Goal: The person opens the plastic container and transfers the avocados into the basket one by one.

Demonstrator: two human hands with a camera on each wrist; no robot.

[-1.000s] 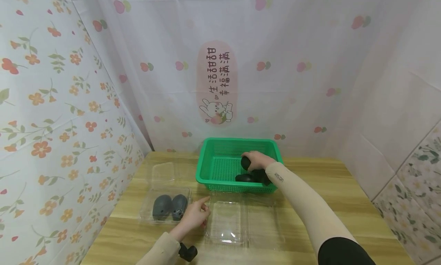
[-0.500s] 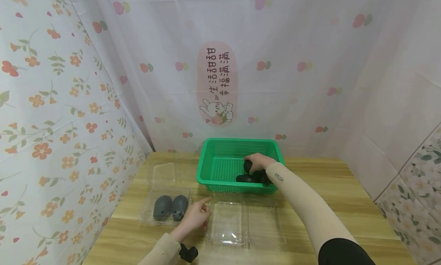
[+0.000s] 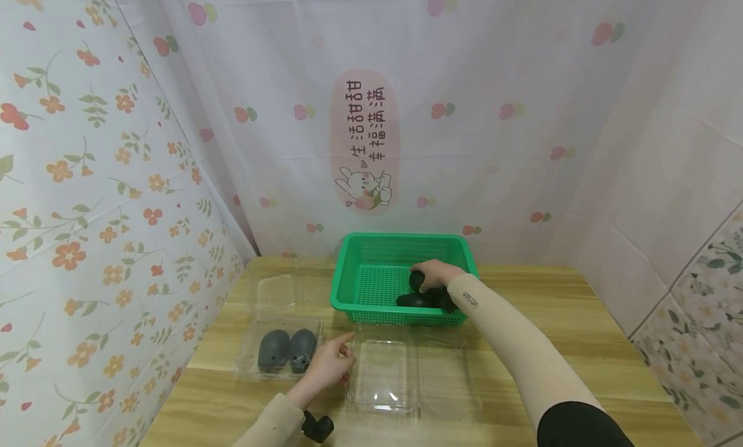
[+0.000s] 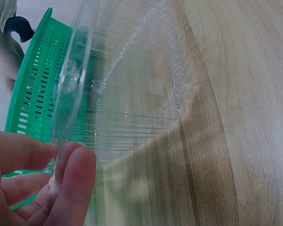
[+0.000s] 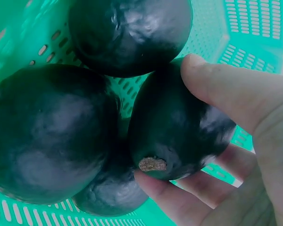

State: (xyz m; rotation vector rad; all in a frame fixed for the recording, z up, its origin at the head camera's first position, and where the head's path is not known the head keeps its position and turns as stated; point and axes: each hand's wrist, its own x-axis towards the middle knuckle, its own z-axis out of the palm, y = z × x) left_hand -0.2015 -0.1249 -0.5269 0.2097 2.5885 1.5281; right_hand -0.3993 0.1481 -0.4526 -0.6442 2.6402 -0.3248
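Inside the green plastic basket (image 3: 371, 308), my right hand (image 3: 436, 273) grips a dark, glossy avocado (image 5: 174, 122). The right wrist view shows the thumb on one side of it and the fingers curled under the other, near its brown stem scar. Several more avocados (image 5: 52, 132) lie against it in the basket. My left hand (image 3: 329, 364) pinches the rim of an opened clear plastic clamshell box (image 3: 383, 376) between thumb and finger, plain in the left wrist view. Nothing lies in this box; its lid (image 3: 447, 382) is folded out to the right.
Left of my left hand, a second clear clamshell box (image 3: 246, 357) holds two dark avocados (image 3: 274, 350), its lid (image 3: 275, 294) folded back. A small black angled object (image 3: 317, 427) is near my left forearm on the wooden table (image 3: 540, 357). Printed curtains stand behind and beside the table.
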